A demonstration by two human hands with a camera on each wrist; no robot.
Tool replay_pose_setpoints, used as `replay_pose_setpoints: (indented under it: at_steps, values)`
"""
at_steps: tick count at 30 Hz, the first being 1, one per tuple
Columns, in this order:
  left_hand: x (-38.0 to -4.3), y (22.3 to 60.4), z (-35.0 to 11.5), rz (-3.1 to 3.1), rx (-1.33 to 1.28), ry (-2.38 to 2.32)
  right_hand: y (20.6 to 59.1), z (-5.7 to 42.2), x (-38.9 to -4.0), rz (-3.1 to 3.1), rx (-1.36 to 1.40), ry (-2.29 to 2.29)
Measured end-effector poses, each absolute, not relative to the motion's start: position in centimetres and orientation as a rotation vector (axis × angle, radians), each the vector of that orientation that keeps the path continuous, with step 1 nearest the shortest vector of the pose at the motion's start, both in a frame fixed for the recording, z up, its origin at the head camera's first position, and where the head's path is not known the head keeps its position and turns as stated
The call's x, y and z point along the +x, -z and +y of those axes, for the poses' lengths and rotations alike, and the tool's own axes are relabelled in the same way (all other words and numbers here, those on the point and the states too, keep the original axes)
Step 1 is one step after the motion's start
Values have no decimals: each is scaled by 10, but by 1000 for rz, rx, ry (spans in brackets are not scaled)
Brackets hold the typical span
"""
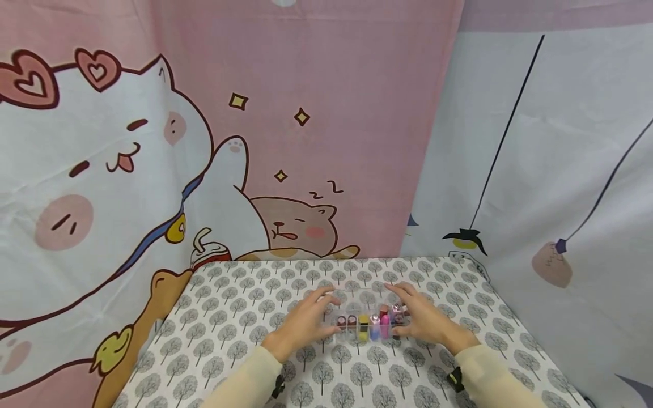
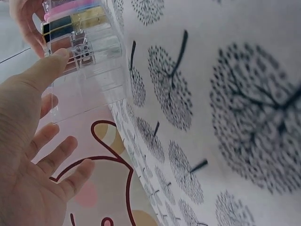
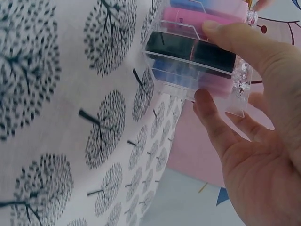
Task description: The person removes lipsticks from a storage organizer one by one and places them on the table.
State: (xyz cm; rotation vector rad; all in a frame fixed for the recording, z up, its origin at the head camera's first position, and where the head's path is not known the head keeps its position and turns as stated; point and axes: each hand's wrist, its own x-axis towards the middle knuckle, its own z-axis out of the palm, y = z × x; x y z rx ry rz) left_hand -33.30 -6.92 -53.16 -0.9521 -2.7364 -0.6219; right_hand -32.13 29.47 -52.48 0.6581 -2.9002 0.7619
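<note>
A clear plastic cosmetics organizer stands on the cloth, with both hands at its ends. My left hand holds the left end, thumb on the front and a finger behind the clear wall; its other fingers spread loosely. My right hand grips the right end, thumb over the front and index finger at the side. Inside are several lipstick-like tubes: a yellow one with a black cap, a pink one, a bluish one and a black one. The left compartments look mostly see-through.
A white cloth with grey tree prints covers the table. Behind it hangs a pink curtain with cartoon animals, and a paler curtain hangs at the right. Dark straps show near both wrists.
</note>
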Motion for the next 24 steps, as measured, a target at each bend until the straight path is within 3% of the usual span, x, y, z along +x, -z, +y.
replay_pose_setpoints:
  at_steps: [24]
  values:
    - [-325, 526, -115, -2758, -904, 674, 528, 255, -319, -2892, 705, -831]
